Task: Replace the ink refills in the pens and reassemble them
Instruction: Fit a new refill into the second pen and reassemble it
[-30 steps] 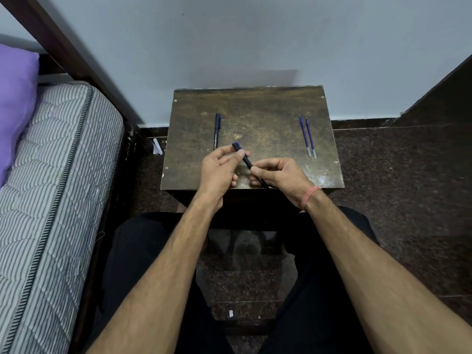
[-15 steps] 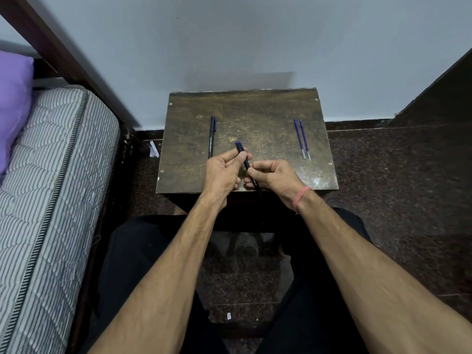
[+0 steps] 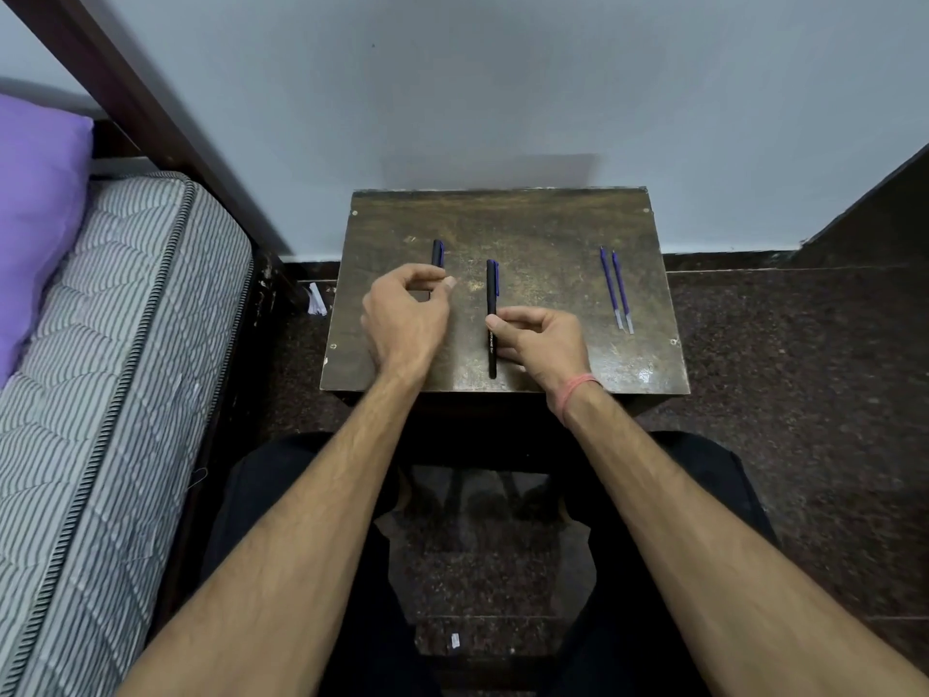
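Observation:
A black pen with a blue clip (image 3: 491,294) lies lengthwise on the small brown table (image 3: 553,228), near the middle. My right hand (image 3: 545,344) pinches its barrel from the right with thumb and fingertips. A second black pen (image 3: 437,253) lies further left, and only its top end shows. My left hand (image 3: 407,314) is curled over its lower part, thumb and forefinger meeting just right of it. Whether they grip this pen is unclear. Two thin blue ink refills (image 3: 616,289) lie side by side on the table's right part, apart from both hands.
The table stands against a pale wall (image 3: 502,93). A striped mattress (image 3: 110,369) with a purple pillow (image 3: 35,203) and dark bed frame is close on the left. Dark speckled floor (image 3: 804,369) lies to the right. My legs sit under the table's front edge.
Both hands held the middle pen tilted above the table. Now it lies straight under my right hand only. My left hand has let go and moved left onto the other pen.

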`<state>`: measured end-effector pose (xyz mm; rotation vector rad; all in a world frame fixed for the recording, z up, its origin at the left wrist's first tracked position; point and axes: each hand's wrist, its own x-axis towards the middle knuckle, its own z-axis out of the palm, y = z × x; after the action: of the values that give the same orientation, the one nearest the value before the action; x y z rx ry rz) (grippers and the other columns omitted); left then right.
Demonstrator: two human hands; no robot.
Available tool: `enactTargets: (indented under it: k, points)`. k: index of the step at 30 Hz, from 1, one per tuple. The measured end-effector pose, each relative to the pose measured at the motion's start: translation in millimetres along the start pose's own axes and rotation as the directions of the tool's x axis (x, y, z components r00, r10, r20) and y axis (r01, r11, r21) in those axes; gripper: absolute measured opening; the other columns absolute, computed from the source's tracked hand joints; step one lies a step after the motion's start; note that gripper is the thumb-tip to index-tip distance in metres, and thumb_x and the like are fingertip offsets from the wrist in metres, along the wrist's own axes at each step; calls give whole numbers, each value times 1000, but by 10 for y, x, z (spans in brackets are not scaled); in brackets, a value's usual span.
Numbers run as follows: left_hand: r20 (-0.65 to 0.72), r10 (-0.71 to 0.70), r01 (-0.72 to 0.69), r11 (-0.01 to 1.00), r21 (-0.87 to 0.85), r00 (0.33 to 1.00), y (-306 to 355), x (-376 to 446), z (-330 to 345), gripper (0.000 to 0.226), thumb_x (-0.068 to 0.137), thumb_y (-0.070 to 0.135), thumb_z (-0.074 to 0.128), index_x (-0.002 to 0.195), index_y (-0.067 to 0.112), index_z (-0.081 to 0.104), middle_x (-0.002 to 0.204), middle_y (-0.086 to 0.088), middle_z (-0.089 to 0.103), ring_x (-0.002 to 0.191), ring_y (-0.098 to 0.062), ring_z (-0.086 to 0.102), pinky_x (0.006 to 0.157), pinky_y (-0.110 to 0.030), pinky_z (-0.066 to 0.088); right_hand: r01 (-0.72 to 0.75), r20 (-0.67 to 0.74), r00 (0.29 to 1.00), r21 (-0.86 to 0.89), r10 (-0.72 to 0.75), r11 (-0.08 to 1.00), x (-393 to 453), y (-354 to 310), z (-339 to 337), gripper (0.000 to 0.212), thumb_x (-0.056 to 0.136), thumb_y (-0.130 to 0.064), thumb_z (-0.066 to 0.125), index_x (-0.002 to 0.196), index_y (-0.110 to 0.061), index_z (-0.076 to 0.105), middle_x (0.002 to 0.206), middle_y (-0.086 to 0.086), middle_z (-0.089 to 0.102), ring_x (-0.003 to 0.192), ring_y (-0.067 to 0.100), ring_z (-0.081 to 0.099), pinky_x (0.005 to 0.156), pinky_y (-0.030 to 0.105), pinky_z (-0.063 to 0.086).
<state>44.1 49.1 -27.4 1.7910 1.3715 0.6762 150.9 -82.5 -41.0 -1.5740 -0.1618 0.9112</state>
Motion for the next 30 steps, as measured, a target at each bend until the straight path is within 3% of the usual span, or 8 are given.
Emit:
enactTargets:
  k: [4, 7, 10, 16, 21, 25, 30]
  points:
    - [18, -23, 19, 983, 184, 1000, 4, 138, -6, 24, 92, 47, 87, 114, 38, 86, 105, 21, 84, 105, -6, 77, 91, -24, 45, 12, -104, 994, -180, -31, 984, 210, -39, 141, 12, 85, -15, 91, 93, -13, 83, 86, 8, 83, 85, 28, 83, 79, 38, 69]
    - [27, -34, 27, 974, 223, 999, -28, 169, 19, 29, 92, 40, 89, 121, 40, 85, 112, 20, 85, 113, -9, 78, 93, -23, 43, 30, -170, 982, -280, -80, 960, 372, -35, 230, 16, 79, -23, 96, 88, -16, 85, 76, -2, 82, 73, 20, 82, 79, 41, 69]
    - [58, -31, 19, 982, 188, 998, -51, 140, 31, 26, 89, 40, 91, 115, 39, 87, 106, 21, 86, 110, -5, 79, 91, -19, 43, 55, -205, 969, -359, -136, 932, 497, -61, 306, 20, 72, -29, 99, 83, -20, 85, 74, -6, 81, 76, 14, 81, 85, 41, 67]
    - [121, -25, 13, 995, 102, 992, -120, 55, 65, 18, 87, 41, 91, 104, 37, 90, 95, 17, 87, 98, 1, 81, 86, -18, 49, 64, -233, 957, -410, -172, 910, 605, -106, 395, 22, 67, -31, 101, 80, -21, 86, 73, -4, 81, 73, 16, 80, 81, 40, 67]
    - [138, -10, -1, 997, 77, 990, -108, -8, 95, 16, 88, 37, 91, 104, 35, 91, 91, 18, 87, 97, 4, 81, 94, -24, 58, 82, -211, 960, -414, -183, 907, 579, -83, 400, 24, 69, -32, 100, 85, -21, 87, 76, -3, 82, 76, 17, 81, 83, 42, 67]
    - [99, 7, -19, 992, 127, 995, -74, -26, 112, 17, 91, 36, 88, 108, 31, 90, 97, 14, 87, 101, -3, 81, 91, -19, 51, 102, -192, 962, -413, -196, 905, 518, -63, 395, 24, 70, -32, 99, 88, -21, 87, 76, -4, 82, 76, 16, 80, 85, 42, 66]
    - [57, 17, -27, 985, 173, 998, -37, -64, 113, 21, 95, 34, 82, 114, 29, 89, 104, 9, 88, 105, -11, 82, 103, -29, 58, 126, -182, 958, -422, -220, 898, 440, -33, 395, 22, 73, -34, 97, 89, -22, 87, 75, -7, 81, 75, 11, 79, 86, 40, 65]
